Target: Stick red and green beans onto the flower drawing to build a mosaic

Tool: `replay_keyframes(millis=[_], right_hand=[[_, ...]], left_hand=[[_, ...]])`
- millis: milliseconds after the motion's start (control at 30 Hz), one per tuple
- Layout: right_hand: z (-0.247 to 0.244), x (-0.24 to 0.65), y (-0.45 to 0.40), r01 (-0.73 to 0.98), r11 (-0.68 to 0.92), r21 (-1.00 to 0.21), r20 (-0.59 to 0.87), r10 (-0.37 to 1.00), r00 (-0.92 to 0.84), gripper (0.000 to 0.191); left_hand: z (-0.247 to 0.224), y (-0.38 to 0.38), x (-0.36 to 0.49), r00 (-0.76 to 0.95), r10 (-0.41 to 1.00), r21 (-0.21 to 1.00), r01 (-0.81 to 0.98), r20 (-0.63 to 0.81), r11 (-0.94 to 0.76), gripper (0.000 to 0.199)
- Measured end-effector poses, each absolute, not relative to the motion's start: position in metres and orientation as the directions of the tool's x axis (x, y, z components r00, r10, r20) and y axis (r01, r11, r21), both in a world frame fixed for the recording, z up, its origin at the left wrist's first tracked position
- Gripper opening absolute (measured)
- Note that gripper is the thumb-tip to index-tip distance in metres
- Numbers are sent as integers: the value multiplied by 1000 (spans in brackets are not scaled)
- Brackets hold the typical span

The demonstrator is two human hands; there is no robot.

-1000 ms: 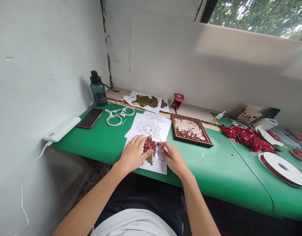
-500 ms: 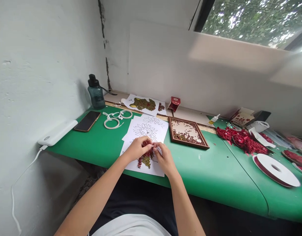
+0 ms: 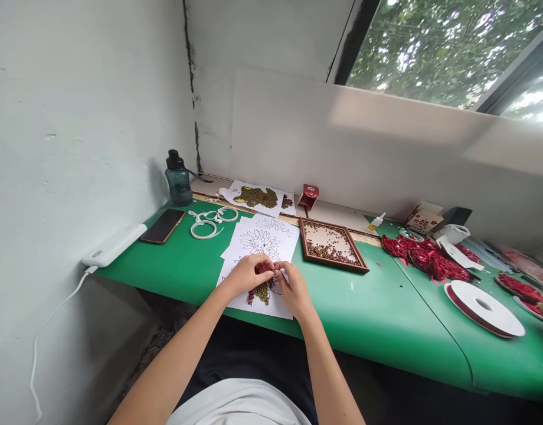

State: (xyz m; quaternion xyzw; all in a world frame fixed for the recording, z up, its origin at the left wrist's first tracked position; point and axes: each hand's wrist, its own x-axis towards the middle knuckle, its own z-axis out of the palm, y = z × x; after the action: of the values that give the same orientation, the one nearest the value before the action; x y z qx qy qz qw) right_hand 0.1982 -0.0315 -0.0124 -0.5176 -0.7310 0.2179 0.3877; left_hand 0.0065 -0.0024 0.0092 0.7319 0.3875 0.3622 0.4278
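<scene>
L hand (image 3: 247, 277), R hand (image 3: 295, 289) nr beans (image 3: 262, 293).

Tray (image 3: 336, 265) R of sheets (image 3: 285, 248), phone (image 3: 163, 225) L; cables (image 3: 205, 229) b/w phone & sheets; btl (image 3: 179, 189) behind phone.

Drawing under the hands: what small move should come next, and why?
Probably lower the right hand toward the bare outlines on the drawing: its fingertips meet those of the left hand over the sheet, beside red and green beans already covering part of it. Whether they pinch a bean is too small to tell.
</scene>
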Motion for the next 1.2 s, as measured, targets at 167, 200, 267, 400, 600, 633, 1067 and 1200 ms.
replay_keyframes(millis=[167,200,267,400,600,633,1067,1200], right_hand=[[-11,198,-32,590,370,-718,342,925,-164,21],[-12,198,-32,588,370,-719,342,925,-164,23],[-13,199,-32,585,367,-723,341,926,-161,26],[-16,200,-31,570,366,-736,338,928,-159,29],[-17,201,-31,549,380,-745,353,922,-159,24],[-17,200,-31,550,381,-743,354,921,-160,23],[-14,201,-33,556,423,-715,388,902,-187,24],[-14,201,-34,554,434,-710,403,896,-185,19]], left_hand=[[10,-3,6,438,877,905,259,200,-336,9],[10,-3,6,441,876,906,259,197,-335,9],[9,-2,6,447,873,906,259,193,-333,8],[6,-1,6,447,872,905,257,198,-338,7],[0,1,7,439,874,903,259,206,-343,11],[0,2,8,440,873,901,260,208,-346,12],[0,1,6,453,860,870,297,235,-393,8],[0,1,6,447,864,867,308,231,-391,5]])
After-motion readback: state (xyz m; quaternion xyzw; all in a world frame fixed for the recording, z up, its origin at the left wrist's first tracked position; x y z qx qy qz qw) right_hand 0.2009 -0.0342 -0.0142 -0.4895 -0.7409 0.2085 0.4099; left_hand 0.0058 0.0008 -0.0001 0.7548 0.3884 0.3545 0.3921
